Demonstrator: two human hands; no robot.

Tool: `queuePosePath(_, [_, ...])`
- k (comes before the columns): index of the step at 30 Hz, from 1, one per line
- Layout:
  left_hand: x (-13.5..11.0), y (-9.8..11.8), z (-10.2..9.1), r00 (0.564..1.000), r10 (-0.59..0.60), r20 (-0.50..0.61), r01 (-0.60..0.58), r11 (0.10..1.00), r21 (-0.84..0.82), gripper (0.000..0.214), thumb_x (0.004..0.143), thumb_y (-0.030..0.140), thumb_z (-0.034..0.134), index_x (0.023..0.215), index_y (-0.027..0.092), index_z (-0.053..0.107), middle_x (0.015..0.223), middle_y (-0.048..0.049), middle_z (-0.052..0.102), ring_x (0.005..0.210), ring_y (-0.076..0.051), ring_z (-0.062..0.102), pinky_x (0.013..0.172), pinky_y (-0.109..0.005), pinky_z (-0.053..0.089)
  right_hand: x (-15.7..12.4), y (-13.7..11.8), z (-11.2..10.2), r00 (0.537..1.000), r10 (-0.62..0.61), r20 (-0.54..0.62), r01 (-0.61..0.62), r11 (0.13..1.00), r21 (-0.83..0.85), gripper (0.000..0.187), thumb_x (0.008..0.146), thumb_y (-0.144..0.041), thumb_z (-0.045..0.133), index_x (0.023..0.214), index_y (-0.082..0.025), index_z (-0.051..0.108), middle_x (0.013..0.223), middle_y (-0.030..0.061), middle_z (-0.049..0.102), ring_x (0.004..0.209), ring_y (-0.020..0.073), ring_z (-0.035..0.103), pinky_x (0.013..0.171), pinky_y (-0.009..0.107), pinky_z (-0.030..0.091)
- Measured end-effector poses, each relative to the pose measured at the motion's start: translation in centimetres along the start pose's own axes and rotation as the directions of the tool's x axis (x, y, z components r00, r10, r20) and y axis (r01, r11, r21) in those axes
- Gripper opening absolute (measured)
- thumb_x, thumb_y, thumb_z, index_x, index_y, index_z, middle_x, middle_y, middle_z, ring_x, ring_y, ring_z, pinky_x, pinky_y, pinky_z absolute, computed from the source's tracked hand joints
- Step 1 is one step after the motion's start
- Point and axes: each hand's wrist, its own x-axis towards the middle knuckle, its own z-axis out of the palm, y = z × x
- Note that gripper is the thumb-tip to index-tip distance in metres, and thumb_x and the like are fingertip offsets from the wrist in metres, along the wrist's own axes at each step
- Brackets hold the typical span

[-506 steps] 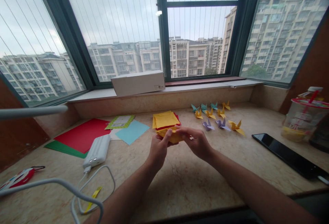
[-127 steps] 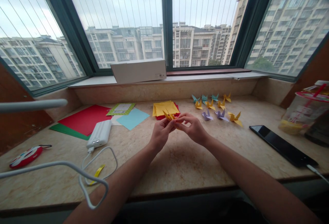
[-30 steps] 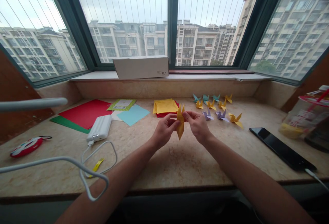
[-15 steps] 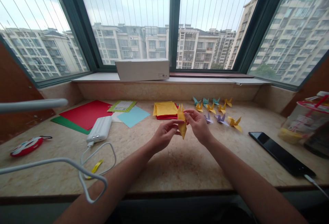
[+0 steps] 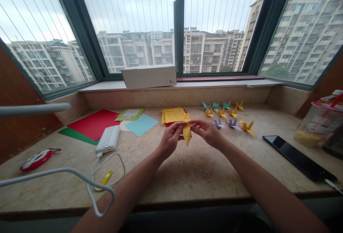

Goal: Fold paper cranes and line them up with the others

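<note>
The left hand (image 5: 170,138) and right hand (image 5: 209,133) are both pinching the folded yellow paper (image 5: 187,135) above the surface (image 5: 198,176), nearer than the yellow paper sheets (image 5: 171,114). Its long axis is running near to far, a pointed tip aiming down toward the person. Marbled stone is extending from below the hands to the front edge (image 5: 193,203); the smartphone (image 5: 298,158) is lying well apart, rightward.

Folded yellow paper (image 5: 187,135), slim, lower end pointed
</note>
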Motion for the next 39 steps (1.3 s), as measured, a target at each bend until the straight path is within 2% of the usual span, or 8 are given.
queuePosePath(4, [0.1,-0.1,0.0,1.000,0.006,0.005,-0.006,0.999,0.038,0.033,0.083,0.042,0.067,0.101,0.015,0.065,0.097,-0.0074,0.068,0.078,-0.018,0.069,0.071,-0.033,0.061,-0.1,-0.3,-0.4,0.993,-0.118,0.022,0.120,0.968,-0.222,0.020,0.086,-0.035,0.065,0.101,-0.024,0.072,0.095,0.0061,0.071,0.077,0.0176,0.064,0.070,0.033,0.054])
queuePosePath(8, [0.1,0.1,0.0,1.000,-0.021,0.019,0.019,0.996,0.092,0.034,0.085,0.042,0.064,0.104,0.014,0.063,0.088,-0.0063,0.067,0.070,-0.018,0.070,0.062,-0.031,0.061,-0.2,-0.2,-0.5,0.990,-0.135,0.050,0.143,0.954,-0.263,0.020,0.086,-0.040,0.065,0.097,-0.025,0.072,0.098,0.0065,0.070,0.076,0.0176,0.064,0.069,0.033,0.054])
queuePosePath(12, [0.0,0.3,0.2,0.998,-0.023,0.051,0.015,0.990,0.139,0.033,0.088,0.041,0.061,0.106,0.013,0.063,0.082,-0.0055,0.067,0.070,-0.018,0.069,0.057,-0.028,0.060,-0.1,-0.1,-0.5,0.993,-0.119,0.015,0.118,0.956,-0.268,0.024,0.086,-0.046,0.064,0.093,-0.024,0.072,0.093,0.0060,0.071,0.077,0.0188,0.065,0.069,0.032,0.053])
queuePosePath(20, [-0.2,0.1,0.1,0.984,0.079,0.159,-0.101,0.986,0.133,0.033,0.084,0.032,0.068,0.112,0.016,0.064,0.112,-0.0120,0.065,0.097,-0.022,0.065,0.077,-0.037,0.061,-0.2,0.1,0.4,0.989,-0.022,-0.145,0.001,0.990,-0.143,0.035,0.087,-0.052,0.060,0.089,-0.018,0.068,0.078,0.0047,0.069,0.075,0.0196,0.064,0.072,0.033,0.051])
queuePosePath(26, [0.4,-0.5,-0.3,0.990,0.132,0.043,-0.138,0.974,0.182,0.028,0.083,0.040,0.069,0.095,0.014,0.067,0.094,-0.0082,0.069,0.080,-0.018,0.066,0.068,-0.028,0.056,-0.4,0.0,1.2,0.996,-0.027,-0.083,0.023,0.998,-0.054,0.032,0.087,-0.050,0.061,0.090,-0.019,0.065,0.087,0.0061,0.069,0.079,0.0190,0.064,0.073,0.033,0.052])
queuePosePath(30, [0.5,-0.3,-0.4,0.979,0.202,-0.008,-0.192,0.941,0.278,0.027,0.084,0.040,0.068,0.088,0.014,0.068,0.087,-0.0068,0.069,0.081,-0.018,0.065,0.072,-0.026,0.051,-0.5,0.3,1.6,0.999,-0.009,-0.041,0.009,1.000,-0.005,0.031,0.085,-0.050,0.064,0.091,-0.020,0.066,0.089,0.0056,0.067,0.080,0.0186,0.063,0.073,0.032,0.051])
queuePosePath(34, [0.3,-0.1,-0.3,0.983,0.183,-0.009,-0.172,0.939,0.299,0.026,0.085,0.040,0.066,0.086,0.014,0.066,0.087,-0.0072,0.069,0.080,-0.018,0.065,0.070,-0.025,0.050,-0.5,0.6,1.9,0.999,0.021,-0.047,-0.019,0.999,0.036,0.034,0.084,-0.053,0.063,0.088,-0.019,0.066,0.084,0.0041,0.067,0.075,0.0176,0.062,0.071,0.031,0.051])
queuePosePath(39, [0.2,-0.3,-0.3,0.988,0.155,0.020,-0.154,0.945,0.289,0.028,0.086,0.041,0.065,0.085,0.014,0.065,0.084,-0.0058,0.068,0.077,-0.017,0.065,0.066,-0.024,0.048,-0.4,0.3,2.0,0.998,-0.009,-0.068,0.012,0.999,0.046,0.029,0.085,-0.049,0.065,0.092,-0.021,0.067,0.096,0.0053,0.064,0.080,0.0172,0.062,0.074,0.032,0.051])
